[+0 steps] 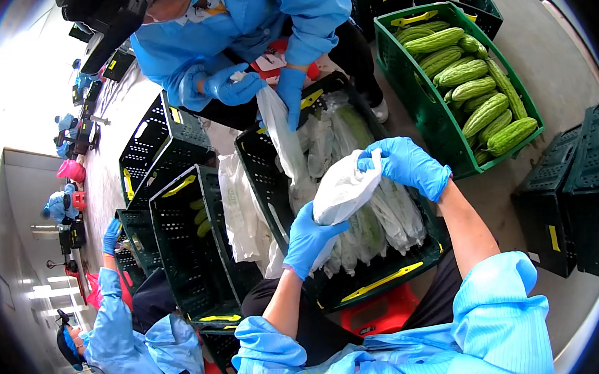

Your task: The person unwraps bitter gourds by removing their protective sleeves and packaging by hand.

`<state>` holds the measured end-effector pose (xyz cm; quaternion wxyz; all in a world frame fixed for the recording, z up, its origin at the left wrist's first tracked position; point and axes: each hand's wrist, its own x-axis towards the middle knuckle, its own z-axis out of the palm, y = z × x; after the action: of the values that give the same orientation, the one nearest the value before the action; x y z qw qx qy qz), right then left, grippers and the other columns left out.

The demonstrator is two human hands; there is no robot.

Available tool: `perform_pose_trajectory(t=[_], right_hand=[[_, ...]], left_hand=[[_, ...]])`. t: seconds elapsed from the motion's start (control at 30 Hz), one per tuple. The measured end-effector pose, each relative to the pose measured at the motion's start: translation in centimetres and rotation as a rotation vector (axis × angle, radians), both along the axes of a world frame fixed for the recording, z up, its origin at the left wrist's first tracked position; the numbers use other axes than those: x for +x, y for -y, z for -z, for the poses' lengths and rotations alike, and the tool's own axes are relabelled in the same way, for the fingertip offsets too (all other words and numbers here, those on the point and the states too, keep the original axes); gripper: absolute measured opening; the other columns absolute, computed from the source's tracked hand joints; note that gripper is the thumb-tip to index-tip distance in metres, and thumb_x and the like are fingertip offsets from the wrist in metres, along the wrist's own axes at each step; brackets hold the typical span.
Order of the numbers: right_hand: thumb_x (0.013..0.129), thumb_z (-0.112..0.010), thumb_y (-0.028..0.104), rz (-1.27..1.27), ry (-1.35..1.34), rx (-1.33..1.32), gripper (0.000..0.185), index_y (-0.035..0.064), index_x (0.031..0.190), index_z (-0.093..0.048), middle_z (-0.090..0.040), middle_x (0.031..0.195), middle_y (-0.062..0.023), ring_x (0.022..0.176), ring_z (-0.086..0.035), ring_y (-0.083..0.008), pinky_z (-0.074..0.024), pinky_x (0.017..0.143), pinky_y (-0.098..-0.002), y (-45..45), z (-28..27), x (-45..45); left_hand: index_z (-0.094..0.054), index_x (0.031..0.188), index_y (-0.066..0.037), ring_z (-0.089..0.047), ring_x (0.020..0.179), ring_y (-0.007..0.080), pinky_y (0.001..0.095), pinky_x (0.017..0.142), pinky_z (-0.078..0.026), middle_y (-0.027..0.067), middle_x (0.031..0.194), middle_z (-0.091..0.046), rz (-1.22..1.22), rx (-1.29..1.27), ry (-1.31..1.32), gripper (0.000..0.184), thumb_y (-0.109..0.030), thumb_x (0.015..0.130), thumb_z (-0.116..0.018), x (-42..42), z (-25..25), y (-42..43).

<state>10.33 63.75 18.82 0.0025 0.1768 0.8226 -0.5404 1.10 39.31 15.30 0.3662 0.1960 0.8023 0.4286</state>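
Above the dark crate (pixel 380 278) I hold a white plastic bag (pixel 344 188) between my two gloved hands. My left hand (pixel 311 238) is wrapped round the bag's lower left end, where something pale green shows faintly through. My right hand (pixel 408 166) pinches the gathered top of the bag at its upper right. Beneath my hands, several bagged green vegetables (pixel 367 231) lie side by side in the crate. Flat white bags (pixel 241 214) hang over the crate's left edge.
Across the crate, a person in blue (pixel 236 40) holds a long white bag (pixel 278 123). A green crate (pixel 426 121) of bitter melons (pixel 480 107) stands at the upper right. Dark crates (pixel 193 241) stand at left, others (pixel 554 199) at right. Another person (pixel 144 340) sits lower left.
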Motion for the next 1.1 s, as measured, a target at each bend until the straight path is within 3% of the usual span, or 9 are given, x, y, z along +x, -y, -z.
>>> perform_pose_trajectory(t=[0.07, 0.17, 0.33, 0.53, 0.63, 0.83, 0.97, 1.07, 1.1], right_hand=[[0.083, -0.073, 0.023, -0.028, 0.087, 0.046, 0.032, 0.0027, 0.108, -0.07, -0.071, 0.096, -0.0112, 0.088, -0.068, -0.0197, -0.0529, 0.082, -0.0318, -0.2, 0.0, -0.1], [0.083, -0.074, 0.025, 0.073, -0.109, 0.034, 0.031, 0.0017, 0.102, -0.071, -0.071, 0.093, -0.0115, 0.085, -0.067, -0.0195, -0.0524, 0.079, -0.0312, 0.5, 0.9, 0.0], [0.083, -0.073, 0.021, 0.009, 0.014, -0.117, 0.031, 0.0008, 0.106, -0.069, -0.071, 0.096, -0.0119, 0.087, -0.066, -0.0183, -0.051, 0.082, -0.0305, 0.1, -0.6, 0.0], [0.086, -0.068, 0.009, -0.1, -0.074, -0.275, 0.026, -0.0001, 0.11, -0.068, -0.071, 0.101, -0.0063, 0.093, -0.063, -0.0125, -0.0483, 0.088, -0.0284, -0.1, 1.1, -0.1], [0.088, -0.067, 0.009, 0.066, -0.142, -0.588, 0.025, 0.0005, 0.111, -0.069, -0.07, 0.102, -0.0026, 0.094, -0.061, -0.0097, -0.0473, 0.09, -0.0273, 1.2, 0.1, -0.1], [0.088, -0.066, 0.012, 0.197, -0.093, -0.596, 0.018, 0.0011, 0.101, -0.071, -0.069, 0.09, -0.0006, 0.084, -0.059, -0.0075, -0.0472, 0.081, -0.0247, 1.9, 1.1, -0.8], [0.088, -0.066, 0.01, 0.313, -0.126, -0.546, 0.018, 0.0003, 0.102, -0.071, -0.069, 0.093, -0.0016, 0.083, -0.061, -0.0087, -0.0492, 0.08, -0.026, 2.1, 2.1, -1.0], [0.088, -0.066, 0.008, 0.376, -0.212, -0.672, 0.022, -0.0008, 0.108, -0.069, -0.07, 0.096, -0.0027, 0.086, -0.062, -0.0099, -0.0504, 0.081, -0.0259, 2.2, 3.4, -1.5], [0.089, -0.066, 0.01, 0.419, -0.299, -0.646, 0.014, 0.002, 0.1, -0.071, -0.065, 0.082, 0.0036, 0.073, -0.052, -0.004, -0.0453, 0.066, -0.0224, 2.3, 4.5, -1.8]], left_hand=[[-0.057, 0.122, 0.001, -0.063, 0.104, 0.0209, 0.0319, 0.092, -0.048, 0.0129, 0.114, -0.066, 0.023, -0.028, -0.06, 0.069, -0.028, 0.066, -0.087, 0.1, 0.9, 0.2], [-0.057, 0.123, 0.001, -0.063, 0.105, 0.0225, 0.0328, 0.092, -0.048, 0.0139, 0.115, -0.065, 0.043, -0.046, -0.1, 0.071, -0.029, 0.066, -0.086, 0.2, 1.2, 0.3], [-0.056, 0.124, 0.001, -0.063, 0.104, 0.0221, 0.0324, 0.092, -0.048, 0.014, 0.114, -0.066, 0.059, -0.042, -0.167, 0.071, -0.028, 0.066, -0.086, 0.2, 1.7, 0.4], [-0.058, 0.122, 0.0, -0.063, 0.102, 0.0183, 0.031, 0.092, -0.048, 0.0109, 0.112, -0.067, 0.05, -0.022, 0.099, 0.066, -0.026, 0.068, -0.086, 0.3, -0.3, 0.0], [-0.059, 0.122, -0.001, -0.061, 0.1, 0.016, 0.0303, 0.091, -0.048, 0.0081, 0.112, -0.067, 0.03, 0.086, 0.253, 0.063, -0.024, 0.069, -0.085, 0.6, -0.5, 0.1], [-0.059, 0.125, -0.002, -0.058, 0.096, 0.0138, 0.0293, 0.089, -0.046, 0.0046, 0.11, -0.065, 0.091, 0.058, 0.524, 0.058, -0.024, 0.075, -0.081, 1.3, -2.2, 0.0], [-0.056, 0.126, 0.001, -0.058, 0.096, 0.0137, 0.0292, 0.088, -0.046, 0.007, 0.107, -0.064, 0.083, 0.176, 0.663, 0.057, -0.038, 0.086, -0.068, 1.2, -1.9, 0.6], [-0.05, 0.133, 0.0, -0.064, 0.092, 0.0241, 0.0342, 0.084, -0.052, 0.0159, 0.109, -0.064, -0.062, 0.219, 0.882, 0.069, -0.055, 0.091, -0.056, 1.9, -1.8, 0.6], [-0.047, 0.137, -0.003, -0.065, 0.092, 0.0286, 0.0372, 0.085, -0.053, 0.019, 0.11, -0.064, -0.122, 0.227, 0.958, 0.073, -0.059, 0.09, -0.055, 2.3, -1.8, 0.6]])
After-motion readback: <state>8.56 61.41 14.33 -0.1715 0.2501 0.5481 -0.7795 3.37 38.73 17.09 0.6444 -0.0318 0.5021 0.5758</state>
